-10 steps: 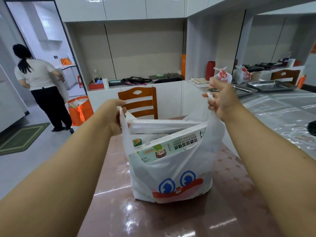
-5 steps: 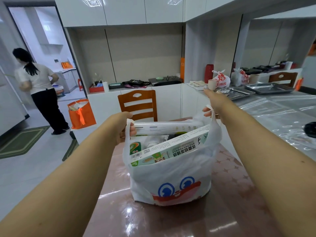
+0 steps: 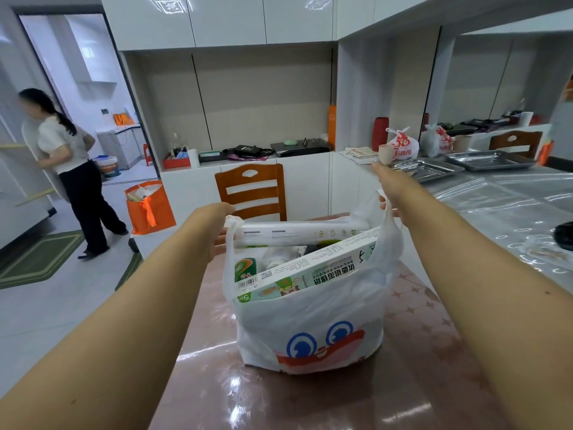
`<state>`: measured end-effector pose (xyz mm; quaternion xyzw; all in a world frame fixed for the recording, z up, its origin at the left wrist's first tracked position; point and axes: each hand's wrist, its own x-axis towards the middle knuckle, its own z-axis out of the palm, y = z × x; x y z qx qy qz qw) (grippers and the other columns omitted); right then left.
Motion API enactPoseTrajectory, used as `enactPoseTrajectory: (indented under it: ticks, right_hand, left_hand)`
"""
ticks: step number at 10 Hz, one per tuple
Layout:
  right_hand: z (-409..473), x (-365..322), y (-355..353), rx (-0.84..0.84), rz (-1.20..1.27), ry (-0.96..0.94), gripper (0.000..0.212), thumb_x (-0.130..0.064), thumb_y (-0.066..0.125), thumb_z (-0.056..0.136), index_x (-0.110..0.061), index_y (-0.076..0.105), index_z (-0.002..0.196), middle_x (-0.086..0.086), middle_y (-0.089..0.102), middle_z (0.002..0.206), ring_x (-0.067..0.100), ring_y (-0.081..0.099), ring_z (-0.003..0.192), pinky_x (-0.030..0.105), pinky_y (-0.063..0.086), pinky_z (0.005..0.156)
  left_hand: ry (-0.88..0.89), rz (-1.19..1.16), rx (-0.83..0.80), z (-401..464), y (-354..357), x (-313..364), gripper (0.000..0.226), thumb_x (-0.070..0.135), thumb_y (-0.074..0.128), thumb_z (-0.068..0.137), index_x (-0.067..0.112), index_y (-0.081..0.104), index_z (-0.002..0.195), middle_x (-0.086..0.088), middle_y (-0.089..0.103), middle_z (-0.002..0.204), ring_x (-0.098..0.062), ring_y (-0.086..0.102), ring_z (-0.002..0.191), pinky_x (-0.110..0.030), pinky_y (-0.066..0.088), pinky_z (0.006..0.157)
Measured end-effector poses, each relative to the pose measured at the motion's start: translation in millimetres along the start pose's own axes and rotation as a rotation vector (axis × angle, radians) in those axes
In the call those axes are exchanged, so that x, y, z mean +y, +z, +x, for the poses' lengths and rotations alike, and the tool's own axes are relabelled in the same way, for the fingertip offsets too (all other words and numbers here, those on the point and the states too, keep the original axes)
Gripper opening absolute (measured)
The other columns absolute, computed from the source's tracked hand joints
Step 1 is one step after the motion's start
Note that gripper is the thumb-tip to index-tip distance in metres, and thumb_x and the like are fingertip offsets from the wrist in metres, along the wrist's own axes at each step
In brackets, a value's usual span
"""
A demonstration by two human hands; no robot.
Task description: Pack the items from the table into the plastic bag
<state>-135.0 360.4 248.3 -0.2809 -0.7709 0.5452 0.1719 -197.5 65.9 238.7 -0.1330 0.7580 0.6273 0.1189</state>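
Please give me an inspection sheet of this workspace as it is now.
Surface: glossy brown table, bag standing on it.
Job's things: white plastic bag holds foil box, long white roll, green can.
Clutter: steel trays, tied bags on side counter.
Hands: left hand and right hand each grip a bag handle.
Cables: nothing seen.
Surroundings: wooden chair, orange bag, another person.

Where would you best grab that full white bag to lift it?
By its two handle loops, from above. The plastic bag stands upright on the table, long boxes jutting from its open mouth. The left hand and right hand are at the loops, one each side.
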Motion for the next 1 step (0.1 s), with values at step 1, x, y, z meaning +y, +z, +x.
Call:
enactPoseTrajectory:
  ticks: [1]
  right_hand:
    - [-2.8, -2.9, 2.5, 0.057, -0.053, -0.072, 0.076, -0.065, 0.037, 0.086, -0.017, 0.038, 0.144, 0.009, 0.043, 0.146, 0.033, 0.044, 0.128, 0.049, 0.036, 0.107]
  left_hand:
    - [0.063, 0.025, 0.077, 2.7, 2.7, 3.1, 0.034, 0.033, 0.063, 0.086, 0.016, 0.048, 0.111, -0.010, 0.061, 0.103, -0.029, 0.063, 0.092, -0.044, 0.055, 0.078]
